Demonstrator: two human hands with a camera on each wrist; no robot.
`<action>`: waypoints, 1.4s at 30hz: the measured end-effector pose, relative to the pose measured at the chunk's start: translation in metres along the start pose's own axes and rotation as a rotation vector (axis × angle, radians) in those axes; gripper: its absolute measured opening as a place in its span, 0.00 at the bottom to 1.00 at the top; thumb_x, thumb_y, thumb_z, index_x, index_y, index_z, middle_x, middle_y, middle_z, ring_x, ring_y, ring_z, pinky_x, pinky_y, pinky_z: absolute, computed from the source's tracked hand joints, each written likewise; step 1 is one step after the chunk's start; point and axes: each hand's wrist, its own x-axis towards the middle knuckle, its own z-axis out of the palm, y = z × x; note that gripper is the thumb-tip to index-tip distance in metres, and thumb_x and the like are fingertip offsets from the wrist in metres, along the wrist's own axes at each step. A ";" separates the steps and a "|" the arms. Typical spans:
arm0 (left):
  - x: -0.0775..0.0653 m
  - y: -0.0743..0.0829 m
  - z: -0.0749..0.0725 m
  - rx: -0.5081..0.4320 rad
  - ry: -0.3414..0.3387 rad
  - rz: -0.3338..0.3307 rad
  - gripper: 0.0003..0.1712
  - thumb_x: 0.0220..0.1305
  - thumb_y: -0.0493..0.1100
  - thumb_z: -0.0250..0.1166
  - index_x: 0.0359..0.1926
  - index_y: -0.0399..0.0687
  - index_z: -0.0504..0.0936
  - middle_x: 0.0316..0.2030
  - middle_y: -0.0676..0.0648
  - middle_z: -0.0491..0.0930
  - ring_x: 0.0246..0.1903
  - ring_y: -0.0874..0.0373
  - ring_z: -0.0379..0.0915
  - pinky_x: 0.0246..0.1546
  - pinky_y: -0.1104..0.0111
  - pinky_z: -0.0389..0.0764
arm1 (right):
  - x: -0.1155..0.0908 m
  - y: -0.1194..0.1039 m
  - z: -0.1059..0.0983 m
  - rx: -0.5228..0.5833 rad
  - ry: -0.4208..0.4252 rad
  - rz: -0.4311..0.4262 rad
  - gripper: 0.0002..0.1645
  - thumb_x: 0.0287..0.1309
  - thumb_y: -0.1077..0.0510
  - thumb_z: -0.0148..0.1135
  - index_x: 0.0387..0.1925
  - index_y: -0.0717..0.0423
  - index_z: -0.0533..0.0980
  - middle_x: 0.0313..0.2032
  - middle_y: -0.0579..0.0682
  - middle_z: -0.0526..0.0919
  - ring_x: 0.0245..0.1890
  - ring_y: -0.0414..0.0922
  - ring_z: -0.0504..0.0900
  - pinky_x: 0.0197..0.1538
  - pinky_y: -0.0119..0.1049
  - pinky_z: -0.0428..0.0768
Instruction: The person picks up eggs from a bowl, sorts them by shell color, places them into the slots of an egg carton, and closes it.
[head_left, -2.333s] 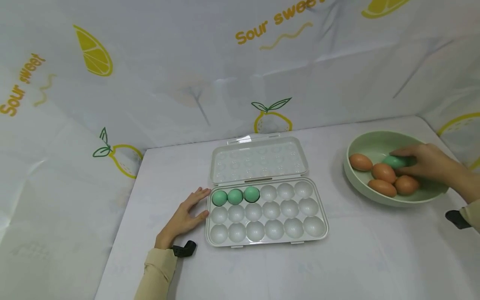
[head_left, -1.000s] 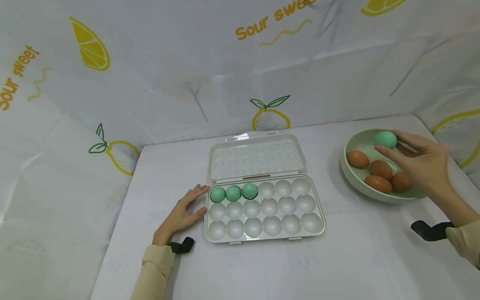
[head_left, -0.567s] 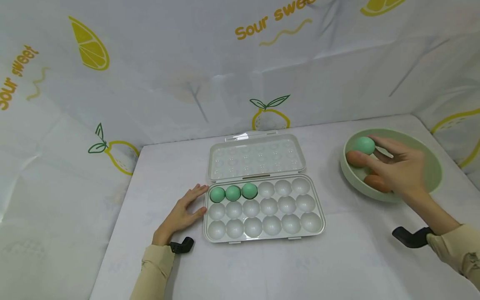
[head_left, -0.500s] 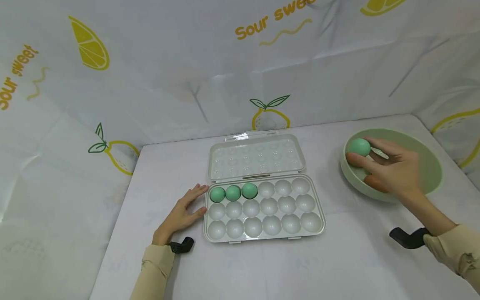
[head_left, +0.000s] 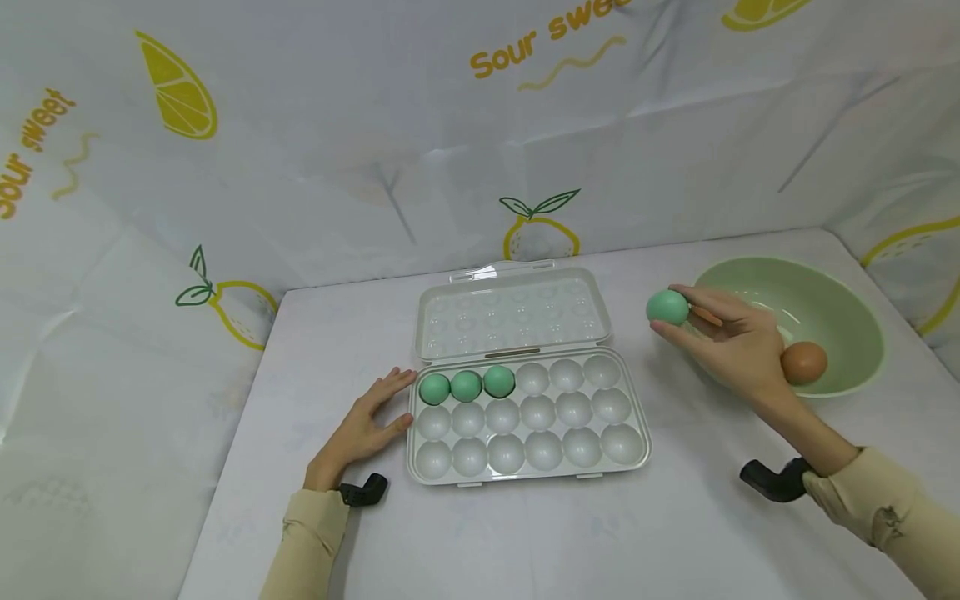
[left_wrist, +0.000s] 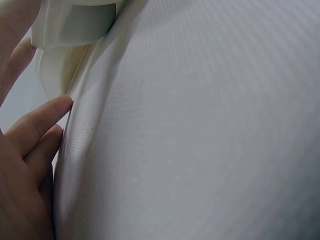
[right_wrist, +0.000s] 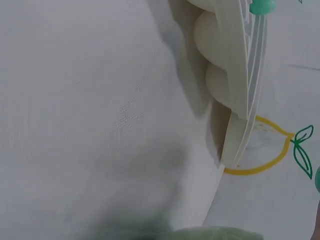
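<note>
My right hand (head_left: 731,337) pinches a green egg (head_left: 667,307) between thumb and fingertips, in the air just left of the green bowl (head_left: 847,321). A brown egg (head_left: 804,363) shows in the bowl; the hand hides most of the others. An egg tray (head_left: 525,417) with rows of round hollows lies on the table, its clear lid (head_left: 513,312) folded back. Three green eggs (head_left: 466,386) sit in the left of its back row. My left hand (head_left: 367,425) rests on the table at the tray's left edge, fingers (left_wrist: 40,120) spread and touching or very near it.
A white cloth printed with lemons (head_left: 543,240) hangs behind the table. The white tabletop (head_left: 525,533) stretches in front of the tray. In the right wrist view, the underside of the tray (right_wrist: 215,55) and the bowl's rim (right_wrist: 215,233) are visible.
My right hand has lifted the green egg out of the bowl and carried it left, past the bowl's rim. The left hand stays at the tray's edge.
</note>
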 end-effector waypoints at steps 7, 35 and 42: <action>0.000 -0.002 0.001 0.005 -0.002 -0.016 0.36 0.63 0.40 0.72 0.71 0.44 0.73 0.71 0.37 0.73 0.76 0.31 0.57 0.77 0.33 0.51 | 0.001 0.003 0.024 0.078 -0.073 -0.072 0.29 0.44 0.84 0.70 0.53 0.81 0.78 0.46 0.41 0.90 0.49 0.33 0.86 0.56 0.25 0.84; -0.001 0.000 0.001 -0.003 -0.009 -0.032 0.37 0.63 0.41 0.72 0.72 0.45 0.72 0.71 0.37 0.72 0.76 0.31 0.56 0.78 0.33 0.50 | -0.028 0.032 0.113 0.084 -0.250 0.059 0.31 0.44 0.79 0.74 0.55 0.78 0.78 0.49 0.41 0.86 0.51 0.29 0.85 0.58 0.28 0.85; 0.000 -0.002 0.001 0.025 0.001 -0.022 0.36 0.63 0.41 0.72 0.72 0.46 0.72 0.71 0.38 0.73 0.76 0.32 0.57 0.77 0.34 0.52 | -0.036 0.037 0.125 -0.025 -0.281 0.134 0.28 0.45 0.71 0.79 0.52 0.69 0.83 0.52 0.64 0.86 0.50 0.24 0.82 0.57 0.24 0.84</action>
